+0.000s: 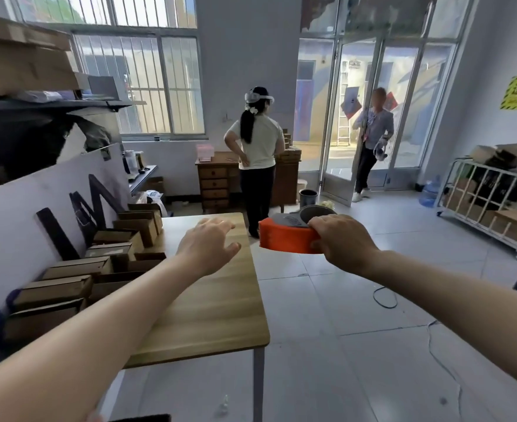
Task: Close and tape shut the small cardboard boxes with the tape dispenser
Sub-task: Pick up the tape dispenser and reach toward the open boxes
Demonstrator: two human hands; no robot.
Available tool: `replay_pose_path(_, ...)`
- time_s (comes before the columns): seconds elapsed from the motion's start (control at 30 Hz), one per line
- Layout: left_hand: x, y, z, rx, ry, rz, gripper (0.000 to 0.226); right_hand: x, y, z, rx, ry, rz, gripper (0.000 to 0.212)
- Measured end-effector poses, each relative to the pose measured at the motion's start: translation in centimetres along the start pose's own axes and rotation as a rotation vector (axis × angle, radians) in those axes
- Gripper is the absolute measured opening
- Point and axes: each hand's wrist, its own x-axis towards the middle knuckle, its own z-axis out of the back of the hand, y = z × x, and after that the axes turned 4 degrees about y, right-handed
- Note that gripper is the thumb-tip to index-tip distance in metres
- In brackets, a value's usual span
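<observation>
Small cardboard boxes (62,287) line the tabletop's (214,300) left side, apparently none taped yet; your right hand (342,242) grips the tape dispenser (284,236) off its right edge, your left hand (210,242) hovers above it, fingers spread.

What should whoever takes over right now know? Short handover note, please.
Right hand: grips the orange tape dispenser, held in the air past the right edge of the wooden table.
Left hand: open, fingers spread, over the table, holding nothing.
Small cardboard boxes: lined along the table's left side against a white board; some flaps look open.
Done: no taped box can be made out.
Left: take a box, close its flaps, tape it, repeat.
</observation>
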Motion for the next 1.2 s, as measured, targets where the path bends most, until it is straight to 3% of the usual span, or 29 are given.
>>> replay_pose_path(0.47,15.8,-4.8,-6.8,0.005,0.014,0.18,0.052,11.4,-15.2,-7.4,0.058,0.025,0.16,0.022)
replay_pose_path(0.8,20.6,-2.5,-10.8,0.053,0.098,0.325,0.052,18.4,-16.7,-14.4,0.123,0.089,0.253,0.023)
replay_pose_path(1.2,32.8,4.1,-14.5,-0.008,0.056,0.438,0.053,32.6,-19.7,-20.7,0.113,0.073,0.376,0.019)
